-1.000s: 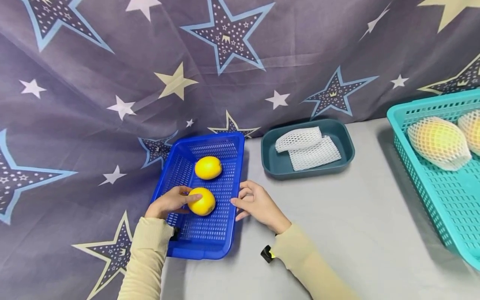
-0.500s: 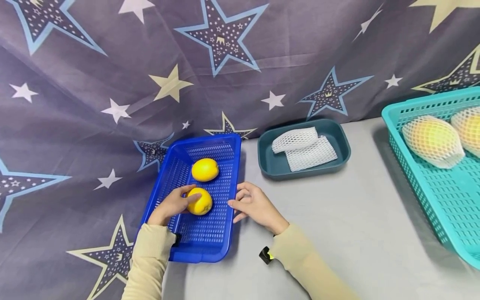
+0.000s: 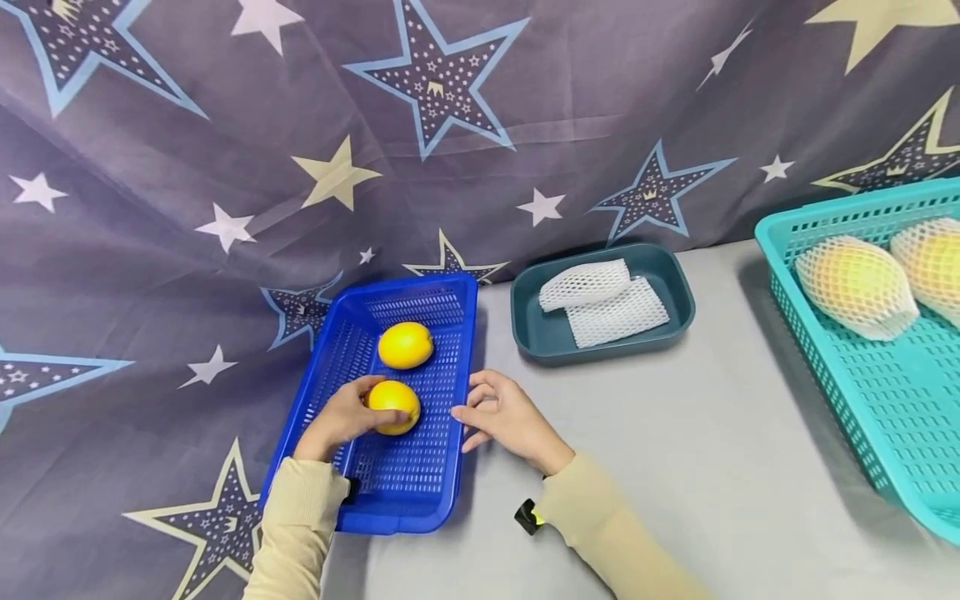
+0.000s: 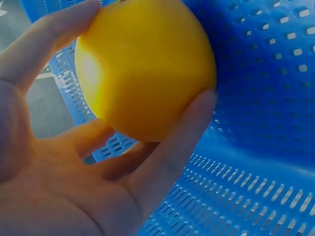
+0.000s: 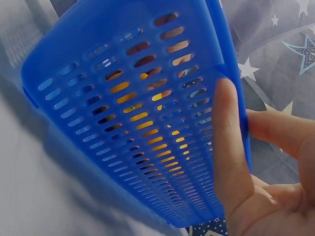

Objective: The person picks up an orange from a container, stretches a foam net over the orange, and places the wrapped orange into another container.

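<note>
My left hand (image 3: 348, 419) curls round a yellow, orange-like fruit (image 3: 395, 407) inside the blue plastic basket (image 3: 412, 522). In the left wrist view, thumb and fingers spread around the smooth yellow-orange fruit (image 4: 147, 69), its far side hidden. A second yellow fruit (image 3: 406, 345) lies behind it in the same basket. On the basket's right side my right hand (image 3: 510, 419) pinches the rim. The right wrist view shows the thumb (image 5: 228, 132) against the slotted outer wall (image 5: 54, 93) and the index finger at the rim's other side.
A dark teal tray (image 3: 555, 354) with two white foam nets (image 3: 615, 312) stands right of the basket, near the star-patterned cloth (image 3: 247, 125). At the far right, a turquoise basket (image 3: 825, 400) holds net-wrapped fruit (image 3: 855, 283). Grey cloth (image 3: 637, 433) covers the table.
The whole scene has shifted slightly left and down in the head view. My left thumb sits lower across the fruit, which looks slightly turned. The right hand keeps its place at the rim.
</note>
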`<state>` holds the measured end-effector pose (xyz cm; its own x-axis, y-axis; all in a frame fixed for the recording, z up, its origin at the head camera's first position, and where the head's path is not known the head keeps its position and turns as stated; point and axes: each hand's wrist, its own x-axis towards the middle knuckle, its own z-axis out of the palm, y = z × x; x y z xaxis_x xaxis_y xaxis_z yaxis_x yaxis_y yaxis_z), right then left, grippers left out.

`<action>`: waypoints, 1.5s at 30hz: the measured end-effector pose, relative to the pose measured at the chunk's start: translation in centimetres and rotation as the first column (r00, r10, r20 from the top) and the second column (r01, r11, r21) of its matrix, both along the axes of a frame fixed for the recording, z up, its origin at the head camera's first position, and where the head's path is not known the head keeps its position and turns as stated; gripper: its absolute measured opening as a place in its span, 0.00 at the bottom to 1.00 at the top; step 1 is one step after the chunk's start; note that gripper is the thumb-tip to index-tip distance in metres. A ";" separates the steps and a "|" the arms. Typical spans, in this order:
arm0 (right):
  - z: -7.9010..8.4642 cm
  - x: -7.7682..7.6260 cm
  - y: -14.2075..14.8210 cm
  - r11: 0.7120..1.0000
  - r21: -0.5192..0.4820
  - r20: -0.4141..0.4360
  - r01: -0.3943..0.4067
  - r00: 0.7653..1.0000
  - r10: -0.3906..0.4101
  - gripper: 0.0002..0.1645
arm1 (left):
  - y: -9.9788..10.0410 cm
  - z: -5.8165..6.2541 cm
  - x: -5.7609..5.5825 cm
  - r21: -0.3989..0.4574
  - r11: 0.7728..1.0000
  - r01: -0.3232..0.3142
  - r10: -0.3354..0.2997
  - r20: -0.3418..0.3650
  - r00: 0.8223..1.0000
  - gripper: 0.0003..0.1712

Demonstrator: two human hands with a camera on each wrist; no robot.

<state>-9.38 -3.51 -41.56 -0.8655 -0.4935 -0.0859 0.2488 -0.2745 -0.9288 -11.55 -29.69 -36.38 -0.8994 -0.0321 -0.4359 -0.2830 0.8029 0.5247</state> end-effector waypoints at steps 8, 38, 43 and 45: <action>-0.2 -0.1 -0.3 1.000 -0.004 -0.007 -0.003 1.000 0.003 0.33 | -0.3 1.1 0.4 -0.042 0.999 0.034 -0.040 -0.146 0.988 0.46; 0.5 -0.7 2.3 0.997 0.078 -0.141 -0.006 0.990 0.016 0.18 | 8.7 4.3 5.9 0.127 0.968 0.219 -0.122 -0.523 0.844 0.46; 1.5 -0.7 3.6 0.999 0.048 -0.097 -0.008 0.995 0.013 0.24 | 9.8 4.1 6.5 0.152 0.952 0.265 -0.150 -0.523 0.839 0.46; 1.8 -0.6 3.9 0.999 0.037 -0.069 -0.040 0.997 0.042 0.29 | 10.1 4.0 6.6 0.145 0.947 0.285 -0.169 -0.531 0.831 0.47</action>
<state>-9.98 0.40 -39.73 -0.8491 -0.5264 -0.0444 0.1933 -0.2315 -0.9534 -4.94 -19.57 -32.40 -0.9647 0.2399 0.1084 0.2448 0.6660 0.7046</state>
